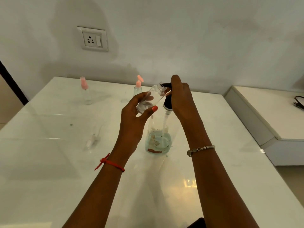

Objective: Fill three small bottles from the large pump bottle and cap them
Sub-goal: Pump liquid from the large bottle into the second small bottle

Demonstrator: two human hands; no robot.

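The large clear pump bottle [158, 139] stands mid-table, partly filled with pale liquid, with a black pump head [167, 102]. My right hand [179, 97] rests over that pump head. My left hand [136, 119] holds a small clear uncapped bottle [151, 97] tilted, its mouth against the black nozzle. Two other small bottles stand at the back: one with a pink cap [86, 94] at the left, one with a pink flip cap open [137, 88] behind the hands. A clear pump cap with its tube [93, 140] lies on the table to the left.
The white glossy table [49, 170] runs back to a wall with a socket [93, 39]. A lower white shelf [271, 116] stands at the right with a black cable [298, 102] on it.
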